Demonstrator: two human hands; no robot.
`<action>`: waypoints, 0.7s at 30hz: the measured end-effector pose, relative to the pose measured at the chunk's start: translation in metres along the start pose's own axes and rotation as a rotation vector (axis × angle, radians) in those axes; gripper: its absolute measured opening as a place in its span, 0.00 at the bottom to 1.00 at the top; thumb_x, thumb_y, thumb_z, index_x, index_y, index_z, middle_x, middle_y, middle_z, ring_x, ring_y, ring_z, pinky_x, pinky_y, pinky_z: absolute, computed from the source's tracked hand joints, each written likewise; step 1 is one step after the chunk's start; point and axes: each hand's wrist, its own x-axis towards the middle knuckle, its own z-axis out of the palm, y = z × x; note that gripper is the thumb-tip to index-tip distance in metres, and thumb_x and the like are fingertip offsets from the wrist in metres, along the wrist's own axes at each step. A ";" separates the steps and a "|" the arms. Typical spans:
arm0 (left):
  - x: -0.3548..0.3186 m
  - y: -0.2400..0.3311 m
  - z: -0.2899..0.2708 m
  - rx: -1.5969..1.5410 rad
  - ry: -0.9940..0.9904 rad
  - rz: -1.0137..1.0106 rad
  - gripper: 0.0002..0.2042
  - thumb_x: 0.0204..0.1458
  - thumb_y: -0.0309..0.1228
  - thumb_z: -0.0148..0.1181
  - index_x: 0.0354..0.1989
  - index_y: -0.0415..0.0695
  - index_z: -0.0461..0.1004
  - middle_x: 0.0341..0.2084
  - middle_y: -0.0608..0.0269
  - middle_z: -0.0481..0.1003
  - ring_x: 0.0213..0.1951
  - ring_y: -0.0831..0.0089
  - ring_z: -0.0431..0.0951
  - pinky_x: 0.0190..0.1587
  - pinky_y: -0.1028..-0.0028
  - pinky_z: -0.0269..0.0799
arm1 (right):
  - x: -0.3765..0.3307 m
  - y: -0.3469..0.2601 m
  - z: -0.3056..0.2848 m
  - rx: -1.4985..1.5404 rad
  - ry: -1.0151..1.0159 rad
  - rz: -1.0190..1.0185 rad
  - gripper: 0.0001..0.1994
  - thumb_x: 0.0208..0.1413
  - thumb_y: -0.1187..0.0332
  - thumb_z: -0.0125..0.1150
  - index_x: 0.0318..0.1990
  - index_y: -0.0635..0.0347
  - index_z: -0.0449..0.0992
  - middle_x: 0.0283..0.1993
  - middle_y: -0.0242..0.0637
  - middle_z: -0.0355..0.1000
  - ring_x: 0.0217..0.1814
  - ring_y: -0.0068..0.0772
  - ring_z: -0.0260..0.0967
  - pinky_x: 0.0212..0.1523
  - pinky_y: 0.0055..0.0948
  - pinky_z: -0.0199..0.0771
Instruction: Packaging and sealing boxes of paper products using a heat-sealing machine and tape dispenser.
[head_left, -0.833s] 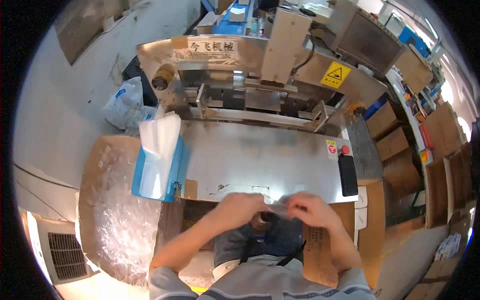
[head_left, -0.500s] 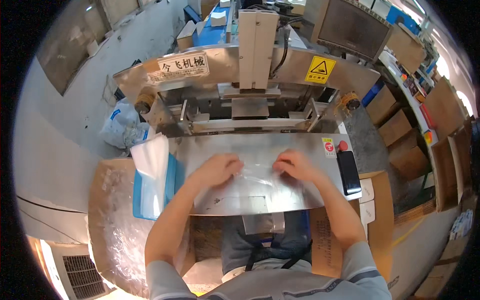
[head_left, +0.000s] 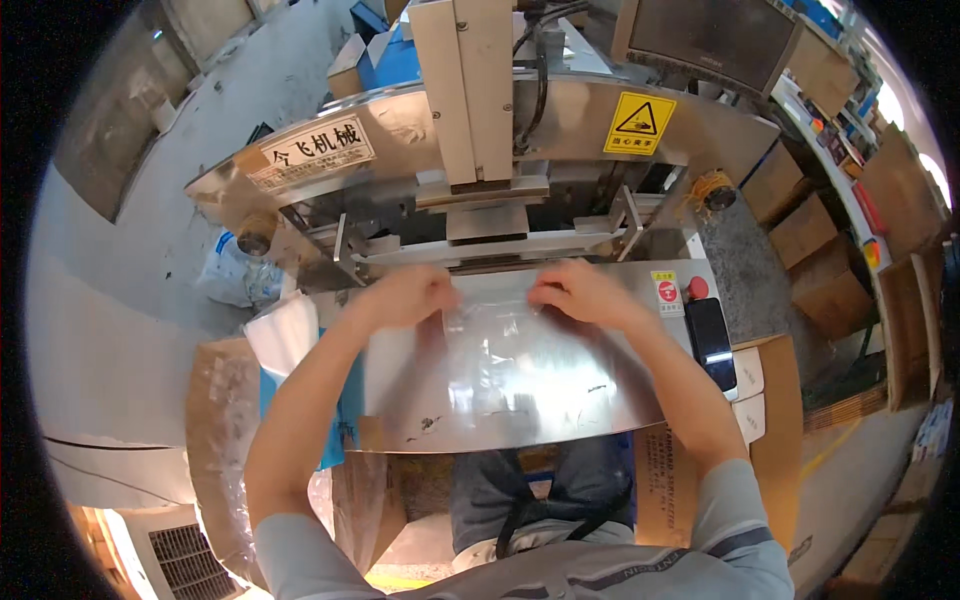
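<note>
A clear plastic bag [head_left: 490,350] lies stretched over the shiny metal worktop [head_left: 410,405], its far edge close to the machine's long metal bar [head_left: 490,248]. My left hand [head_left: 412,295] pinches the bag's far left corner. At the far right corner, my right hand [head_left: 590,292] has its thumb and fingers closed on the same bag. Both hands are slightly smeared by motion. Glare on the metal makes the bag's outline and any contents hard to make out.
Left of the worktop, a blue bin [head_left: 350,395] holds white and clear sheets [head_left: 285,335]. Beside it stands a carton [head_left: 212,375] of clear plastic. A phone [head_left: 711,345] and red button [head_left: 696,288] sit on the right. White packs [head_left: 748,370] fill the right carton [head_left: 780,400].
Both hands have moved away from me toward the machine's bar, carrying the plastic bag with them. The bag's near end has come up from my lap onto the worktop. The view has shifted slightly.
</note>
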 end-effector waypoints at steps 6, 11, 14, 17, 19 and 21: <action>0.073 -0.007 -0.040 -0.285 0.020 -0.239 0.15 0.51 0.44 0.70 0.33 0.44 0.79 0.30 0.71 0.79 0.36 0.77 0.75 0.37 0.72 0.72 | 0.044 0.022 -0.022 -0.143 0.191 0.094 0.13 0.60 0.61 0.57 0.38 0.64 0.79 0.38 0.54 0.76 0.42 0.59 0.74 0.43 0.46 0.73; 0.115 -0.086 -0.026 -0.535 0.214 0.080 0.16 0.49 0.40 0.72 0.36 0.40 0.80 0.28 0.66 0.78 0.29 0.77 0.72 0.33 0.73 0.69 | 0.087 0.019 -0.030 -0.157 0.266 0.074 0.13 0.60 0.62 0.57 0.40 0.64 0.79 0.41 0.55 0.77 0.44 0.59 0.74 0.47 0.49 0.75; 0.113 -0.081 -0.002 -0.585 0.420 0.196 0.16 0.49 0.37 0.72 0.39 0.39 0.79 0.31 0.60 0.79 0.32 0.72 0.75 0.36 0.69 0.71 | 0.070 -0.038 -0.006 -0.328 0.313 0.071 0.17 0.59 0.61 0.59 0.46 0.68 0.75 0.49 0.56 0.75 0.54 0.59 0.72 0.52 0.50 0.74; 0.089 0.007 0.029 0.001 0.704 0.089 0.19 0.48 0.35 0.69 0.46 0.38 0.76 0.39 0.51 0.78 0.41 0.61 0.77 0.43 0.63 0.72 | 0.057 -0.014 0.022 -0.532 0.383 -0.004 0.20 0.58 0.61 0.60 0.53 0.64 0.72 0.58 0.52 0.71 0.63 0.55 0.66 0.58 0.51 0.70; 0.050 0.037 0.061 0.362 0.838 -0.060 0.20 0.48 0.33 0.66 0.48 0.36 0.74 0.44 0.43 0.76 0.46 0.49 0.76 0.49 0.56 0.72 | 0.057 -0.009 0.031 -0.624 0.408 -0.018 0.23 0.57 0.60 0.61 0.58 0.61 0.70 0.64 0.51 0.66 0.69 0.53 0.60 0.63 0.53 0.64; -0.006 0.058 0.112 0.308 0.685 -0.011 0.22 0.53 0.37 0.63 0.52 0.35 0.72 0.51 0.38 0.72 0.54 0.42 0.72 0.57 0.50 0.67 | 0.054 -0.018 0.028 -0.614 0.339 0.008 0.25 0.59 0.60 0.59 0.61 0.63 0.67 0.68 0.49 0.63 0.72 0.52 0.56 0.66 0.51 0.63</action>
